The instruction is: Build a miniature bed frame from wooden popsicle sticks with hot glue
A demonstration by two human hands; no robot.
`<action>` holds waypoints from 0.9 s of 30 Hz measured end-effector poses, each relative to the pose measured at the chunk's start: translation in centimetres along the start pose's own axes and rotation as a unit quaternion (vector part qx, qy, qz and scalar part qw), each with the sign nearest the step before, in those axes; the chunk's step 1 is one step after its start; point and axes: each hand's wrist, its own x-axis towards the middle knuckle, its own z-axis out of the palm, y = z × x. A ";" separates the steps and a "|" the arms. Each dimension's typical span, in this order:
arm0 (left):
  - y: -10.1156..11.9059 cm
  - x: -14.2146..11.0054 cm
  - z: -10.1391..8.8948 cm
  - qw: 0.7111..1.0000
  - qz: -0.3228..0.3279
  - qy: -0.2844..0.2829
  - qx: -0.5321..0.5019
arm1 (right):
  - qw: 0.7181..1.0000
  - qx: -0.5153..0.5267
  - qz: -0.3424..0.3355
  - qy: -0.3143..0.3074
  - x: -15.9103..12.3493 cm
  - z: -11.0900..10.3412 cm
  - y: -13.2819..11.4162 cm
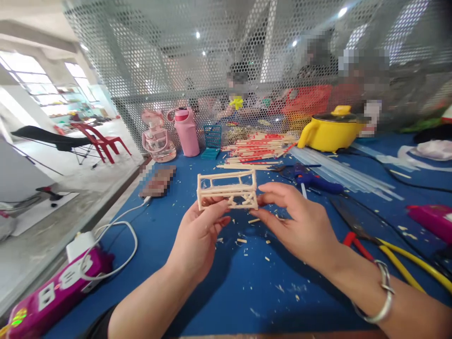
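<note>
Near the table's (219,301) far edge side, well, more mid-table, the left hand (197,230) is pinching a little stick frame (228,189) by its lower left; right fingertips (259,189) are touching its right end. Looks light, stiff but snappable, so corner posts are probably safest.

The small frame (228,190) looks like pale matt wood (faintly rough at its joints). The bracelet (385,294) is glossy metal; the power strip (61,287), smooth purple plastic.
</note>
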 end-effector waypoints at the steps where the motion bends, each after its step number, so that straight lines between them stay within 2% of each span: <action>1: 0.0 0.0 0.0 1.000 0.003 0.002 -0.005 | 1.000 0.002 0.002 0.006 -0.1 0.1 -0.1; 13: -0.2 0.0 0.3 0.999 0.025 0.003 -0.023 | 0.999 -0.011 -0.045 0.030 -0.3 0.7 -0.5; 20: 0.3 -0.2 0.2 1.000 -0.013 0.006 -0.010 | 0.998 -0.019 -0.049 0.039 0.0 0.5 -0.7; 25: 0.7 -0.4 0.3 0.999 -0.006 0.048 -0.008 | 0.997 -0.036 -0.044 0.049 0.0 0.4 -0.6; 27: 0.9 0.0 -0.1 0.996 0.015 0.089 -0.011 | 0.997 -0.046 -0.030 0.051 0.1 0.3 -0.5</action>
